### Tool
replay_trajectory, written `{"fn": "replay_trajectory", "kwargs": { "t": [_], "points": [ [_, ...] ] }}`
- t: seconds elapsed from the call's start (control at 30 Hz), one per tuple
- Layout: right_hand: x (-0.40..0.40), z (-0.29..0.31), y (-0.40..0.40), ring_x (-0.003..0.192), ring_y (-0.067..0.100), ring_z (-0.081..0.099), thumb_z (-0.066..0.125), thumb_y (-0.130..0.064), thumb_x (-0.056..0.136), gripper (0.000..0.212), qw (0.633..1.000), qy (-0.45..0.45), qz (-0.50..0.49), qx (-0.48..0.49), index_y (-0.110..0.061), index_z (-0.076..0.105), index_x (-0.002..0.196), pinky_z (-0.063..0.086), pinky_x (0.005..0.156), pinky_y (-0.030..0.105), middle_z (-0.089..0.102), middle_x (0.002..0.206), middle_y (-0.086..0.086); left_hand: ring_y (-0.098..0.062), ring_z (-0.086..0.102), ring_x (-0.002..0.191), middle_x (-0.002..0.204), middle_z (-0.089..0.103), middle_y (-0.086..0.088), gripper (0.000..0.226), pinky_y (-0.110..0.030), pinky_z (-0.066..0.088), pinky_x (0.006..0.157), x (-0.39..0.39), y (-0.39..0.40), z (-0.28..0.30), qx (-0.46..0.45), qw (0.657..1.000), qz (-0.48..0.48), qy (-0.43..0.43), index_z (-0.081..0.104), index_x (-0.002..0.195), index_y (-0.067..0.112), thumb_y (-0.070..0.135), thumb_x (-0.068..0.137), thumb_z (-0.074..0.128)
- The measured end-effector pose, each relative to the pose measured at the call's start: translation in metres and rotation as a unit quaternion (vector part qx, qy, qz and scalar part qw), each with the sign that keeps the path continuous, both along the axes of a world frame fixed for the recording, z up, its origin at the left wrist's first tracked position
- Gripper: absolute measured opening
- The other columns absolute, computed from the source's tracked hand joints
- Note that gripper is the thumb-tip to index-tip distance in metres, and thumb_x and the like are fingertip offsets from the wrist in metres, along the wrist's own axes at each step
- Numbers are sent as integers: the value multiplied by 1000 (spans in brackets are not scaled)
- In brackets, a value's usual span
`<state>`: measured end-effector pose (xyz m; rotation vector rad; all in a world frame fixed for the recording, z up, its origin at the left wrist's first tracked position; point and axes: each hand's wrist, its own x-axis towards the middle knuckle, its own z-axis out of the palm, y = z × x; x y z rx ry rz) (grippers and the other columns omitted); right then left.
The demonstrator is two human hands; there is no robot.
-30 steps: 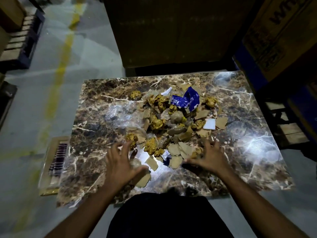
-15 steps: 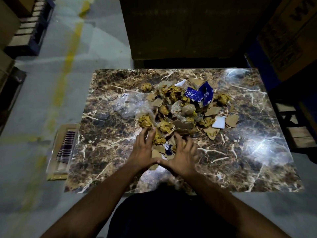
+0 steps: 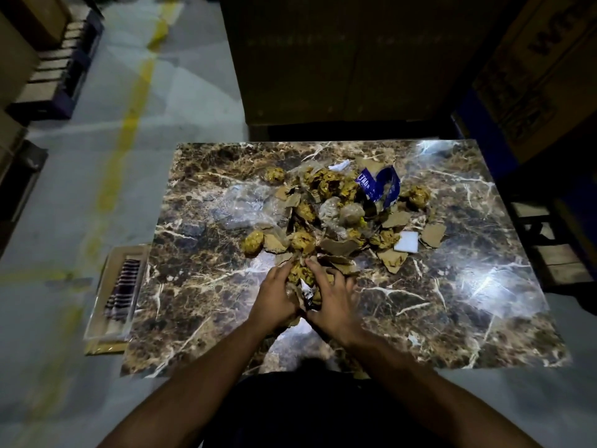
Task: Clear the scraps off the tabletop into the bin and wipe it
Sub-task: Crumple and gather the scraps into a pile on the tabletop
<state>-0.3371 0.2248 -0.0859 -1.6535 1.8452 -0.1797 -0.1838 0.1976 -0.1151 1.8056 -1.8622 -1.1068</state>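
Both hands are in at the near edge of the scrap pile, right in the middle of the marbled surface [image 3: 200, 286]. The left hand [image 3: 274, 299] sits at seven o'clock of the heap, fingers curled in around a clump of crumpled yellow paper [image 3: 302, 274] and torn cardboard. The right hand [image 3: 332, 302] closes in from five o'clock, fingers bent over the same clump, thumb tucked against the left hand, so the two cup the bundle between them (a white sliver of paper peeks out in the gap).

Beyond the hands, toward twelve o'clock, the rest of the scraps [image 3: 336, 215] lie spread on the surface: more yellow paper balls, brown cardboard shards, a blue printed wrapper [image 3: 378, 187] at one o'clock, a small white square [image 3: 406, 242] at three o'clock of the heap, and clear crinkled plastic film [image 3: 248, 205] off at ten o'clock. One yellow ball [image 3: 252, 243] sits just apart on the left of the pile, another [image 3: 417, 195] out at two o'clock.

Down on the floor, touching the surface's left edge at nine o'clock, there's a shallow tray [image 3: 113, 331] holding a striped cloth [image 3: 124, 292]. Large cardboard boxes [image 3: 339, 59] stand behind the surface at twelve.
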Motion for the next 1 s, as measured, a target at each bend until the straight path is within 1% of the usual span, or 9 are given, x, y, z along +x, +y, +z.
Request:
{"fn": "replay_trajectory", "kwargs": {
  "t": [0.13,0.27,0.4,0.5,0.63,0.73,0.8,0.9,1.0],
  "points": [
    [2,-5,7,126,27,33,72,-15,83,92,994,-100,-29,-17,-62,22,145,36,93,34,39,137,4,-1,54,117,135,56,11,84,0,35,91,1,13,10,-22,995,33,91,45,144,40,19,73,84],
    [4,4,6,123,22,49,71,-8,79,93,983,-161,-63,-63,-56,30,146,48,99,33,55,132,1,-3,56,124,141,56,11,87,-4,41,95,1,13,31,-23,991,54,122,46,149,35,33,71,85],
    [-5,41,-10,122,14,43,74,-15,86,83,975,-172,-94,-105,-46,33,150,37,90,21,49,140,2,1,59,119,136,60,14,84,-15,48,96,-4,-9,71,-55,981,66,171,46,146,39,29,74,88],
    [-16,74,-36,120,14,44,76,-22,87,79,969,-178,-97,-141,-39,36,152,31,81,14,51,137,2,11,60,110,123,64,21,79,-12,49,91,-13,-37,102,-79,977,69,187,49,137,45,21,73,90],
    [-39,112,-82,126,23,44,79,-18,83,88,977,-147,-71,-135,-41,33,153,36,95,28,48,138,7,0,63,113,129,65,10,75,-15,50,93,-30,-83,134,-118,974,30,191,51,139,40,25,75,88],
    [-57,131,-120,136,28,41,78,-14,82,88,977,-133,-61,-158,-39,34,153,37,108,33,41,148,9,-11,60,119,134,62,4,75,-28,49,100,-49,-128,142,-148,976,9,160,51,139,38,34,73,86],
    [-67,134,-147,143,30,32,76,-16,83,86,981,-79,-54,-170,-36,33,154,36,116,45,35,155,8,-18,56,123,136,58,-2,74,-33,46,104,-63,-157,142,-155,979,-2,134,51,140,33,32,74,84],
    [-78,121,-176,147,28,21,72,-30,85,84,987,54,10,-151,-26,29,157,30,116,58,23,164,2,-26,42,136,148,47,-8,72,-40,35,115,-82,-183,125,-132,988,-29,73,46,146,23,22,81,76],
    [-84,88,-188,155,28,7,64,-43,91,88,993,60,53,-82,-24,14,161,17,120,62,4,170,-1,-24,37,143,156,42,-4,79,-48,29,121,-92,-189,100,-80,992,-48,85,41,151,27,38,79,71]
  ]
}}
